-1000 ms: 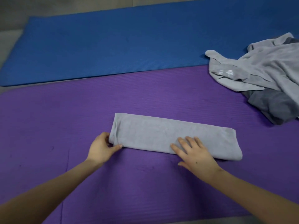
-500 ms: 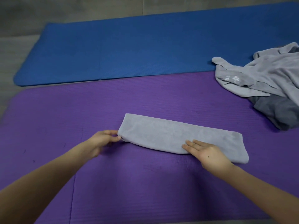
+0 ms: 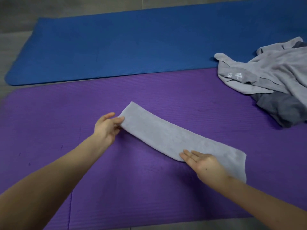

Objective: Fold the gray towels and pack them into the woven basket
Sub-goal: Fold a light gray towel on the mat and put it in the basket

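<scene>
Head view, item one: folded gray towel [image 3: 174, 138], a long strip on the purple mat [image 3: 66, 130], its left end now raised off the mat where earlier it lay flat. Left hand [image 3: 106, 127] pinches that lifted end between thumb and fingers, palm turned inward; right hand [image 3: 201, 163] lies flat and open, fingers pressing the strip's near edge. Unfolded gray towels [image 3: 274, 75] heaped at right, overlapping the blue mat [image 3: 116, 44].
</scene>
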`<act>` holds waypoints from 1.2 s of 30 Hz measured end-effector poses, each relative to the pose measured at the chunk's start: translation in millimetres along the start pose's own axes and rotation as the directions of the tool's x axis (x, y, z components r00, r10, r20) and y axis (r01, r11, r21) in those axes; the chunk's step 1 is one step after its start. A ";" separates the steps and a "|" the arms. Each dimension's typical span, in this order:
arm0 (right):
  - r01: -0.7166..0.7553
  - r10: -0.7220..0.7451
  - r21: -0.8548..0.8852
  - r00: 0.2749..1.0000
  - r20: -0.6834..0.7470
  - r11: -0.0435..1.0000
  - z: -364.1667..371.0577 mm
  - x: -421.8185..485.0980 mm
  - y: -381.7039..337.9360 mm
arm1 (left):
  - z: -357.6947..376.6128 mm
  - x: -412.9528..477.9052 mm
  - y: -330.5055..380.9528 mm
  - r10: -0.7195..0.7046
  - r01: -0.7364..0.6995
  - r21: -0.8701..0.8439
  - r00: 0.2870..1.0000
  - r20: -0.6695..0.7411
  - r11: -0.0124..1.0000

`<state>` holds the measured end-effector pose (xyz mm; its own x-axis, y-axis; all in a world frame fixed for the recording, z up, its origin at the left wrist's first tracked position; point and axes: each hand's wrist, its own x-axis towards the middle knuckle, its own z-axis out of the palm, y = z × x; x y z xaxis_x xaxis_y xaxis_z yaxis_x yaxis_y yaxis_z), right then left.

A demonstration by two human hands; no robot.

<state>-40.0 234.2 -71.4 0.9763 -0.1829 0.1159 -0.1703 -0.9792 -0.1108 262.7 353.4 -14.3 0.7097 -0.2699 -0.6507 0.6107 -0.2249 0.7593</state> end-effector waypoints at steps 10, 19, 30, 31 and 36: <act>-0.214 0.171 0.329 0.973 0.155 0.920 -12.0 41.3 -59.8 | 9.5 16.5 -2.5 0.028 0.046 0.285 0.968 -0.251 0.957; -0.597 0.463 0.080 0.694 0.552 0.798 -35.5 -16.5 5.2 | 27.7 -26.5 -60.6 0.162 -0.189 0.531 0.982 0.096 0.826; -0.483 0.444 0.180 0.869 0.218 0.857 -22.7 -16.7 -38.2 | 2.0 -69.9 -65.8 0.238 -0.691 0.485 0.428 0.872 -0.536; -0.348 0.341 0.209 0.937 0.072 0.914 -21.8 -20.5 -34.1 | -8.4 -83.3 -76.9 0.185 -0.713 0.318 0.260 0.948 -0.625; 0.349 -0.367 0.188 0.927 0.073 0.918 -18.9 -45.1 -20.5 | -30.7 -120.2 -136.5 -0.169 -0.722 0.010 0.176 0.970 -0.692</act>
<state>-83.1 260.9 -55.7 0.9776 0.1961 0.0764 0.2091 -0.9462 -0.2469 104.8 445.3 -40.0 -0.3191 -0.9175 -0.2375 -0.9385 0.3408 -0.0552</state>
